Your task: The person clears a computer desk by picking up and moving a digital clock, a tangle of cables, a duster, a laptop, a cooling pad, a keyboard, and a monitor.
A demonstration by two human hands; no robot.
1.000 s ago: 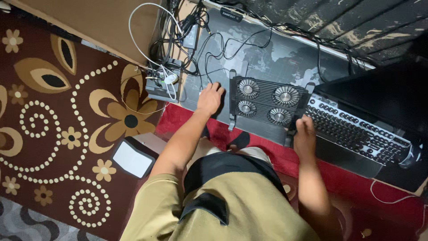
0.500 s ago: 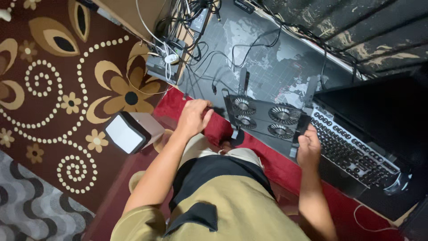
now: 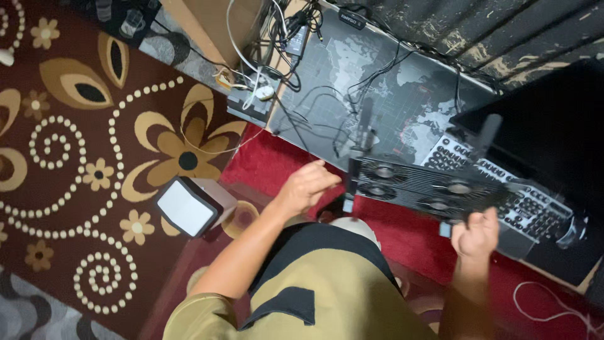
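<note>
The fan pad comes up off the mat

The right hand [image 3: 476, 237] now grips the black fan pad [image 3: 423, 187] in closed fingers, lifted above the keyboard [image 3: 535, 211]; the left hand [image 3: 307, 186] has let go, loosely curled.

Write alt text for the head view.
Seen from above, a person's right hand grips a black laptop cooling pad with four fans, lifted over a keyboard; the left hand hovers open beside it. A patterned brown carpet lies left.
</note>
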